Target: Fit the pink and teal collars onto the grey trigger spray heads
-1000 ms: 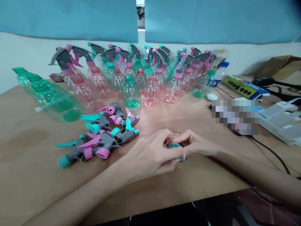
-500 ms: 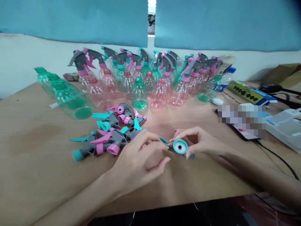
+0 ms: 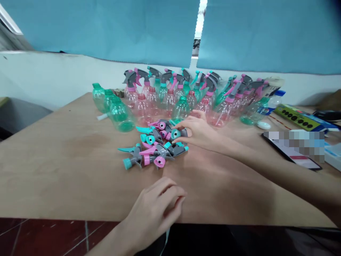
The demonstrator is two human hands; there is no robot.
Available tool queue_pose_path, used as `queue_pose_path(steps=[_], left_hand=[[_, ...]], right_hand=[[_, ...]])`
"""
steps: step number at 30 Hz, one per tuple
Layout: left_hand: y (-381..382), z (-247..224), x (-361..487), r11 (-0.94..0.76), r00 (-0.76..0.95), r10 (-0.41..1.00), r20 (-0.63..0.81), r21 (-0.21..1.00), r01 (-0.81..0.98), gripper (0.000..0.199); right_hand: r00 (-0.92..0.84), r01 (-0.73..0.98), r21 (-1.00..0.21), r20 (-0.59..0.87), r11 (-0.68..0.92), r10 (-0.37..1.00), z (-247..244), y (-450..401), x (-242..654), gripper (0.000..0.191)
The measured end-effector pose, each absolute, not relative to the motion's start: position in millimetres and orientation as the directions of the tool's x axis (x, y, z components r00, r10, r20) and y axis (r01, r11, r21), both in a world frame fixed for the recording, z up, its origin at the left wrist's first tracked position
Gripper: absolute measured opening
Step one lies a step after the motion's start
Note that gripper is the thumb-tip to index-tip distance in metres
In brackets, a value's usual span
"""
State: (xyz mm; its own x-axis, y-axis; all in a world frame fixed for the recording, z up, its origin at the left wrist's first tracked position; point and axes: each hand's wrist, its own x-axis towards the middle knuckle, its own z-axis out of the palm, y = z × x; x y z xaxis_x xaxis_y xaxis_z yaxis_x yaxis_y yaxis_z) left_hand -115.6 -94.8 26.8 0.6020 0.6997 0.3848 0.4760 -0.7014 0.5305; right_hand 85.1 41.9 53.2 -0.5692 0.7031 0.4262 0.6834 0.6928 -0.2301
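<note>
My right hand [image 3: 198, 131] grips a trigger spray head with a teal collar [image 3: 176, 134] and grey body, just over the right side of a heap of spray heads. The collar's open end faces me, showing a dark hole inside. Under and beside it lie several loose spray heads in grey with teal or pink parts, among them a pink-collared spray head [image 3: 160, 162] at the front. Near the table's front edge, my left hand [image 3: 157, 208] is curled closed, thumb against the fingers, with nothing visible in it.
Several green bottles [image 3: 122, 115] without spray heads stand at left. Behind the heap are pink and green bottles, many fitted with spray heads, like this pink bottle [image 3: 220, 113]. At right lie a phone [image 3: 306, 161], a white oval object [image 3: 263, 125] and a yellow-green box [image 3: 293, 117].
My right hand has carried the teal-collared spray head forward and left to the heap. My left hand has come away from it, towards the front edge, and curled closed. The camera view has shifted left.
</note>
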Motion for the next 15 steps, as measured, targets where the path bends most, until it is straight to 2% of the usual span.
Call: queue_pose_path(steps=[5, 7, 10, 12, 15], left_hand=[[-95, 20, -142, -0.634, 0.482, 0.774, 0.412, 0.507, 0.585, 0.014], [-90, 16, -158, -0.596, 0.386, 0.793, 0.472, 0.468, 0.652, 0.013], [-77, 11, -183, -0.437, 0.23, 0.848, 0.477, 0.386, 0.812, 0.01], [-68, 7, -198, -0.329, 0.115, 0.853, 0.509, 0.355, 0.875, 0.018], [-60, 4, -210, -0.223, 0.058, 0.911, 0.409, 0.368, 0.903, 0.036]], right_hand=[[-0.712, 0.581, -0.204, 0.342, 0.788, 0.614, 55, 42, 51, 0.049], [-0.724, 0.576, -0.187, 0.335, 0.796, 0.603, 53, 36, 50, 0.05], [-0.68, 0.63, -0.17, 0.35, 0.758, 0.644, 42, 31, 57, 0.054], [-0.619, 0.683, -0.198, 0.353, 0.703, 0.702, 30, 32, 65, 0.06], [-0.561, 0.714, -0.27, 0.331, 0.646, 0.758, 11, 34, 71, 0.074]])
